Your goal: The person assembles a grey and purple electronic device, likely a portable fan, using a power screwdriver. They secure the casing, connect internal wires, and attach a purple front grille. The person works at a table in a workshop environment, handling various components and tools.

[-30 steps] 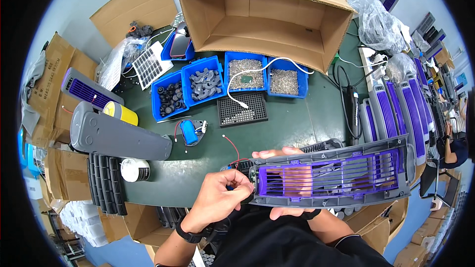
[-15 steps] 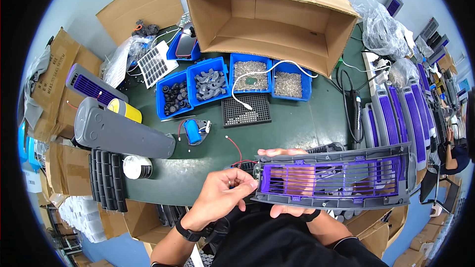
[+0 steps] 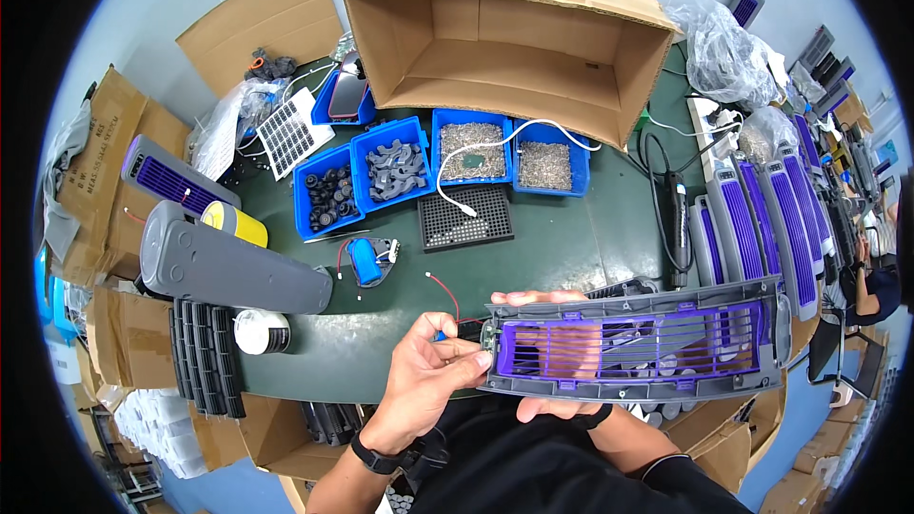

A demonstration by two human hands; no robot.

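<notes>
My right hand [image 3: 552, 408] grips a long grey panel with a purple slatted grille [image 3: 647, 385], held above the table's near edge. The thumb shows below the panel and the fingertips above it; part of the palm is visible through the slats. At the panel's left end, my left hand [image 3: 428, 371] has thumb and forefinger pinched together against the end. What is between them is too small to make out. A small green circuit board [image 3: 488, 335] sits at that end, and a red wire [image 3: 447, 288] runs out beyond it over the table.
Blue bins [image 3: 390, 171] of small parts stand behind a black perforated tray [image 3: 466, 219]. A cardboard box [image 3: 505, 67] lies on its side at the back. Left are a grey housing [image 3: 228, 262] and white tub [image 3: 262, 331]; right, an electric screwdriver [image 3: 678, 228] and purple-grilled panels [image 3: 738, 224].
My left hand stays at the panel's left end, its fingers slightly shifted and the forefinger more raised. The whole view has moved a little; the right hand keeps its hold.
</notes>
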